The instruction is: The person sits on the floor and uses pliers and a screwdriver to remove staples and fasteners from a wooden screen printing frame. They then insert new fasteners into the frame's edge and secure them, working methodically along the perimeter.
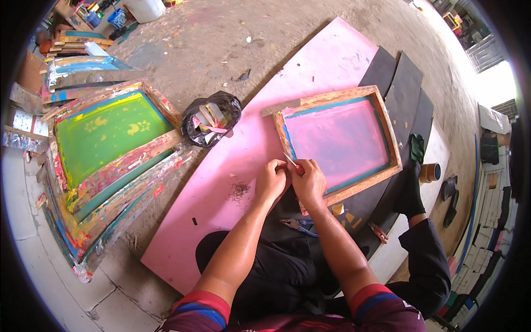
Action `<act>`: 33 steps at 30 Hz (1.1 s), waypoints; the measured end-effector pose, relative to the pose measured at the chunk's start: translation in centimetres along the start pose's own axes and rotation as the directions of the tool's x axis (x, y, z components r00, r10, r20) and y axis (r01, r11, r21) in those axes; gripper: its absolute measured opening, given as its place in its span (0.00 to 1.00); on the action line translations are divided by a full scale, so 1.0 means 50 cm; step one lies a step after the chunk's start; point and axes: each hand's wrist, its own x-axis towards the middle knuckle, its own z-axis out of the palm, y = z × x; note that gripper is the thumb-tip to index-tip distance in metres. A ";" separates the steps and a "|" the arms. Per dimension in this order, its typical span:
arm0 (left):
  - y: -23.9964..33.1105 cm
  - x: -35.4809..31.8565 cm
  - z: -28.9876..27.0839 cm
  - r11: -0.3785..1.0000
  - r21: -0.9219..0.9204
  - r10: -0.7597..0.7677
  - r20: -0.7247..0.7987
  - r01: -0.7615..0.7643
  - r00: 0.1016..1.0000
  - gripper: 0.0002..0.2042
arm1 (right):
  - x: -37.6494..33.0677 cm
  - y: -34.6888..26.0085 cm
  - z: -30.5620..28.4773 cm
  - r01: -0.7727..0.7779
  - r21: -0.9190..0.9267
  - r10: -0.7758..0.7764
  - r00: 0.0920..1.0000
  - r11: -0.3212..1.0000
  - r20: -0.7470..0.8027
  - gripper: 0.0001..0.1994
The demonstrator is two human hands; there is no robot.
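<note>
A wooden screen-printing frame [354,191] with pinkish mesh and blue-green borders lies tilted in front of me, over a pink board and dark sheets. My right hand [311,185] is closed around a small red-handled tool with a thin metal blade [291,160], at the frame's near left side. Its exact kind is hard to make out. Close beside it, my left hand [270,182] has its fingers curled in at the same side. What those fingers hold, if anything, is hidden. Blue-handled pliers [298,224] lie just below my right hand.
A pile of thin dark bits [239,191] rests on the pink board [204,221]. Left of it stand a black bag of scraps [211,119] and stacked paint-stained frames [110,133]. Red-handled pliers [379,233], yellowish scraps [348,217] and a brown round container [430,172] lie to the right.
</note>
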 end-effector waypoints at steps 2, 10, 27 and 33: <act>-0.002 0.000 -0.001 1.000 -0.023 -0.009 0.010 0.009 1.000 0.09 | -0.002 0.000 0.004 -0.011 -0.025 0.011 1.000 1.000 0.007 0.11; -0.018 0.017 0.011 0.916 -0.362 -0.153 0.084 0.173 0.985 0.12 | 0.002 -0.001 0.009 0.026 -0.040 -0.025 0.999 0.999 0.039 0.08; -0.028 0.017 0.025 0.899 -0.375 -0.198 0.112 0.226 0.974 0.11 | -0.020 0.042 -0.093 0.140 0.049 -0.145 0.979 0.989 0.140 0.15; -0.046 0.009 0.036 0.970 -0.230 -0.076 -0.007 0.073 0.997 0.12 | -0.043 0.046 -0.126 0.226 -0.131 -0.191 0.952 0.965 0.238 0.15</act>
